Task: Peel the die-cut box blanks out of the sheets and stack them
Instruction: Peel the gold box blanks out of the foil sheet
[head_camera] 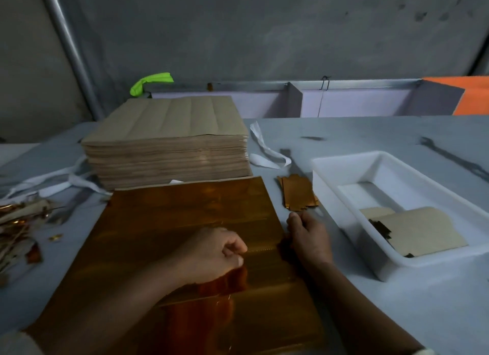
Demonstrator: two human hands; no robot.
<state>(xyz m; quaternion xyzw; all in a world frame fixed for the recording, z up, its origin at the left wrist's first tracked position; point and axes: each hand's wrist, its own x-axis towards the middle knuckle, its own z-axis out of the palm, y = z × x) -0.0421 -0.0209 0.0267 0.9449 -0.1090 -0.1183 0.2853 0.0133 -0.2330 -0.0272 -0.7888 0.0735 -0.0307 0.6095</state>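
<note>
A shiny copper-gold die-cut sheet (169,222) lies flat on the grey table in front of me. My left hand (211,254) rests on its middle with curled fingers that pinch at a perforated line. My right hand (308,235) grips the sheet's right edge. Just beyond that hand, a small stack of peeled gold blanks (297,192) lies on the table. A tall stack of brown sheets (169,140), plain side up, stands behind the gold sheet.
A white plastic tray (344,164) at the right holds a few brown blanks (418,233). Waste scraps (18,222) pile up at the left edge. White paper strips (267,153) lie around the tall stack. A grey wall rises behind the table.
</note>
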